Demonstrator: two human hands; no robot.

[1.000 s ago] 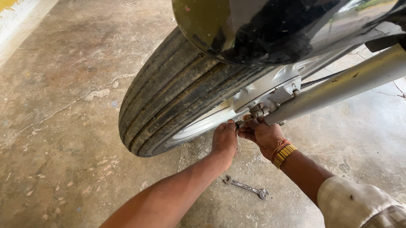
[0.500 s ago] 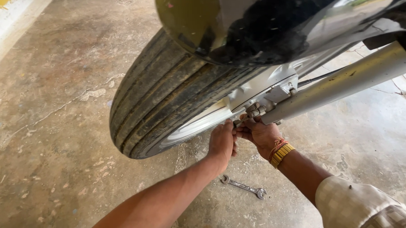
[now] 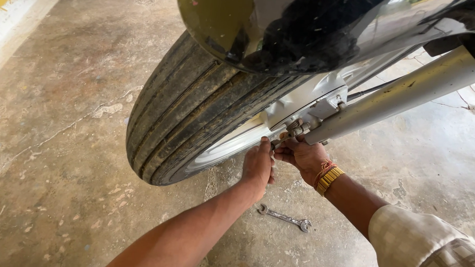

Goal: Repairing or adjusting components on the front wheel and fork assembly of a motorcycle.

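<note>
Fingers (image 3: 279, 146) pinch axle nut (image 3: 293, 129) (both hands).

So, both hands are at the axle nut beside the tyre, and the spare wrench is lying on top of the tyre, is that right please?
Not quite. Both hands, left and right, are at the axle nut beside the tyre, but the head view shows the wrench lying on the concrete floor below them.

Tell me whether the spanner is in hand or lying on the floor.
Lying on the floor. The spanner rests flat on the concrete, untouched, below both hands at the wheel's axle.
</note>
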